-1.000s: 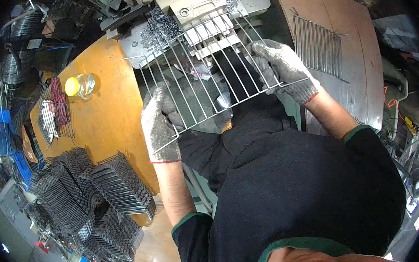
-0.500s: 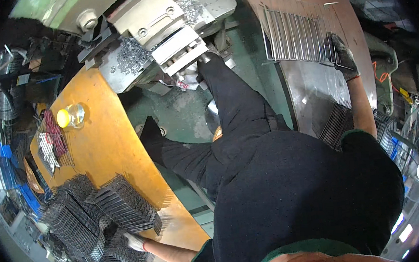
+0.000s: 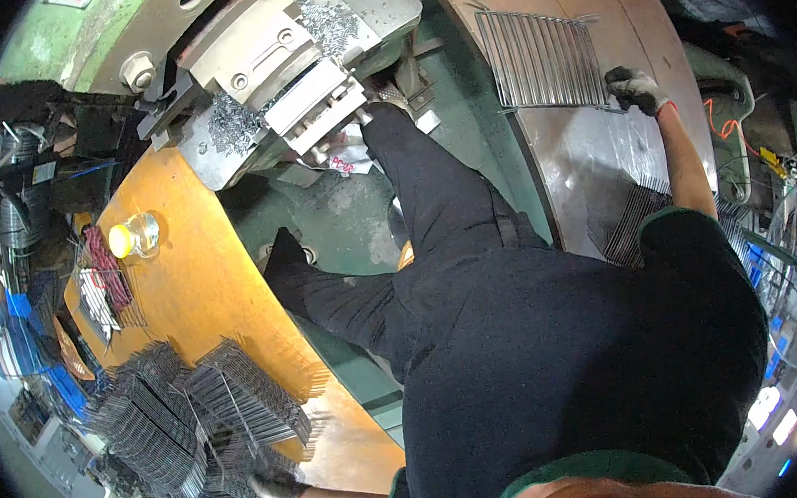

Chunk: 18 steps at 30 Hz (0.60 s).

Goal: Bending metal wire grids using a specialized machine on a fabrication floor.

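My right hand [image 3: 637,90], in a grey-and-white glove with dark fingertips, is at the near right end of a flat wire rack [image 3: 548,61] on the right-hand table. Its fingers are bent and spread loosely beside the rack's end wires, with no wire visible in them. My left hand [image 3: 277,490], also gloved, is low over the stacked dark wire grids [image 3: 246,392] on the left-hand table. Motion smears its fingers, so whether they hold a grid is unclear. Further grid stacks [image 3: 145,423] stand close by it.
A machine [image 3: 257,54] with metal shavings on its bed stands ahead. A yellow-lidded clear jar [image 3: 140,236] and a wire basket with bundled cloth [image 3: 106,281] are on the orange tabletop [image 3: 204,274]. More dark grids [image 3: 635,221] lie near my right forearm.
My right hand has come off the rack's end, its fingers loosening. My left hand has shifted over the stacks and is now blurred. The whole view has moved slightly.
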Tool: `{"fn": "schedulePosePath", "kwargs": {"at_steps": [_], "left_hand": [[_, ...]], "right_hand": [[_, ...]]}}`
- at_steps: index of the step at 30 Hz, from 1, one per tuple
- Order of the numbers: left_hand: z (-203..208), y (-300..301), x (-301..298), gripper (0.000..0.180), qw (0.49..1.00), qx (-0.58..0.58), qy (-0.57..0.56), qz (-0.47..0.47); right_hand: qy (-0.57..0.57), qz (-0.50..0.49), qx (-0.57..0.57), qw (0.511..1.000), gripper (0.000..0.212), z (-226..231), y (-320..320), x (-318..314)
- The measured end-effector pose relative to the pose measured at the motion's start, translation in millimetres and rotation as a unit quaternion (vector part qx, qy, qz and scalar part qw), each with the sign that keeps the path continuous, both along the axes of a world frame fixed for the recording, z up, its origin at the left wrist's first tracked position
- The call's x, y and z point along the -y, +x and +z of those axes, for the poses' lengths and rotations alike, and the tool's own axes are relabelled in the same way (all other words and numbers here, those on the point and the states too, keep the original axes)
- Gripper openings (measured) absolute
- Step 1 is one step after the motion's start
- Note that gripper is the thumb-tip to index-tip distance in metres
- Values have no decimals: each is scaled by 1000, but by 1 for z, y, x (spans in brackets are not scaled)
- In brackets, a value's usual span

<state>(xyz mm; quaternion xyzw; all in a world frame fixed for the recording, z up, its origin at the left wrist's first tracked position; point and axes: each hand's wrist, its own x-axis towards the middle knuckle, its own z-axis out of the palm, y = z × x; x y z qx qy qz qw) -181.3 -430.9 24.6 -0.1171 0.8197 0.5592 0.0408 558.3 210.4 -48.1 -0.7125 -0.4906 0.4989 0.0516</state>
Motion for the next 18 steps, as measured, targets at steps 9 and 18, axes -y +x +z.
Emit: {"fn": "schedulePosePath", "kwargs": {"at_steps": [9, 18], "left_hand": [[82, 51, -152, 32, 966, -169, 26, -196], [-4, 180, -384, 17, 880, 221, 252, -337]], "right_hand": [[283, 274, 124, 911, 43, 47, -184, 4], [-15, -21, -334, 942, 27, 94, -331, 99]]}}
